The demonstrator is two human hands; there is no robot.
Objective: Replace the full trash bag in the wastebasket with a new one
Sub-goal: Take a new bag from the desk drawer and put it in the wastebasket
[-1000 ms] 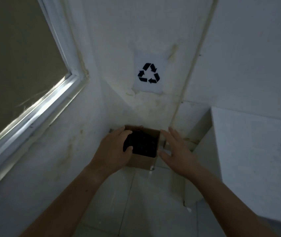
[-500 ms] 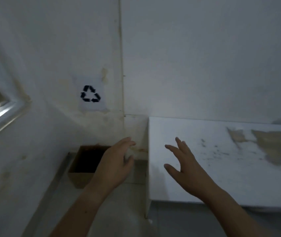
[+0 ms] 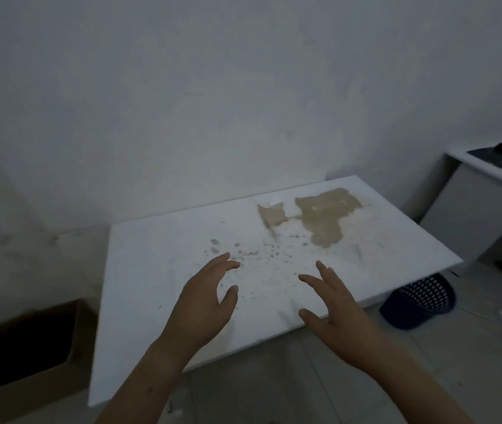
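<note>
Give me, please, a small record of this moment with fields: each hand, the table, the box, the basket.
left hand: open, fingers spread, above the table, holds nothing
right hand: open, fingers spread, above the table's near edge, holds nothing
table: white top with brown patches and small specks
cardboard box: on the floor left of the table, top open, inside too dark to tell
blue basket: perforated, on the floor by the table's right corner, partly hidden by it
trash bag: none plainly visible
</note>
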